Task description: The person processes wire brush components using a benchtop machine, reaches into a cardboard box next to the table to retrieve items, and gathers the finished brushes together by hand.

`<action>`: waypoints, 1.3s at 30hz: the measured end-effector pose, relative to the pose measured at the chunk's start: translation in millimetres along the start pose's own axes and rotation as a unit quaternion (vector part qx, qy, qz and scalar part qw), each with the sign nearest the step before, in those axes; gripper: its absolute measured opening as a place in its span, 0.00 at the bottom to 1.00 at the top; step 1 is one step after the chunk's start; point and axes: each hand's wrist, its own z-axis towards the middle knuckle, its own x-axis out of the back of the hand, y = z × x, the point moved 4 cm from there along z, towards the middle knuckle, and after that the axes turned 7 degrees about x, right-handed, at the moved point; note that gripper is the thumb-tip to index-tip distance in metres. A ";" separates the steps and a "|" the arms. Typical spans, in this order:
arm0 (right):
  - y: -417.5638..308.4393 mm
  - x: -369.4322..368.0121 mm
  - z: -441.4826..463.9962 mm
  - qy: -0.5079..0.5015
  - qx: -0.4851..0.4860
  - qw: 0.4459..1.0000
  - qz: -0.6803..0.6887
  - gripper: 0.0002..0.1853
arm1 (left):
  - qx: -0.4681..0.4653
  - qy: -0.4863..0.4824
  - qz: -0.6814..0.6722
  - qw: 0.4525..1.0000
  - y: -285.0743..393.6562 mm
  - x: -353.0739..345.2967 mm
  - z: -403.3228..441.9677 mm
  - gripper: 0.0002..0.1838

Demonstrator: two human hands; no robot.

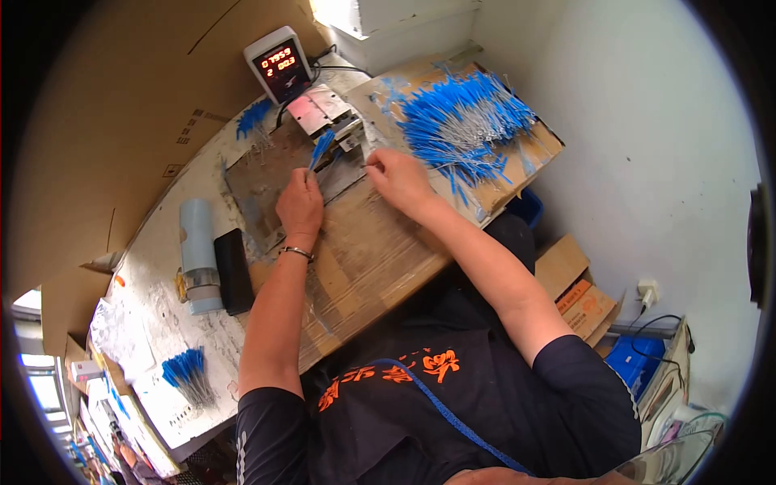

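Note:
My left hand (301, 204), closed, grips a small bunch of blue-tipped wires (322, 148), their blue ends pointing up beside a small metal machine (321, 111). My right hand (401, 179) is pinched just right of the machine's front; whatever lies between its fingertips is too small to make out. Behind and to the right of it, a large pile of blue-tipped wires (469, 121) is heaped on a cardboard sheet (540, 153). Under my hands are a dark metal plate (263, 182) and a taped cardboard surface (364, 259).
A display with red digits (280, 66) stands behind the machine. Left lie a light blue bottle (196, 238), a black flat case (233, 271) and another wire bunch (186, 370); more wires (254, 119) rest farther back. Cardboard walls the left side; an open carton (578, 295) sits below right.

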 end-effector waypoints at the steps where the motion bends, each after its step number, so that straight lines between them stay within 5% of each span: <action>1: 4.4 19.7 -3.8 0.046 0.038 0.995 -0.074 0.07 | -0.001 -0.005 0.007 1.000 0.3 -0.5 0.4 0.10; 5: 31.7 75.6 -8.9 0.115 0.083 0.965 -0.222 0.04 | -0.020 0.000 0.019 1.000 0.7 -2.2 -0.2 0.10; 13: 51.5 81.3 12.3 0.040 0.086 0.929 -0.358 0.02 | -0.057 0.008 0.024 0.998 6.3 -0.7 -1.9 0.09; 39: 57.6 71.8 19.0 0.080 0.105 0.924 -0.358 0.06 | 0.027 0.002 -0.041 0.999 -7.4 -1.9 2.1 0.11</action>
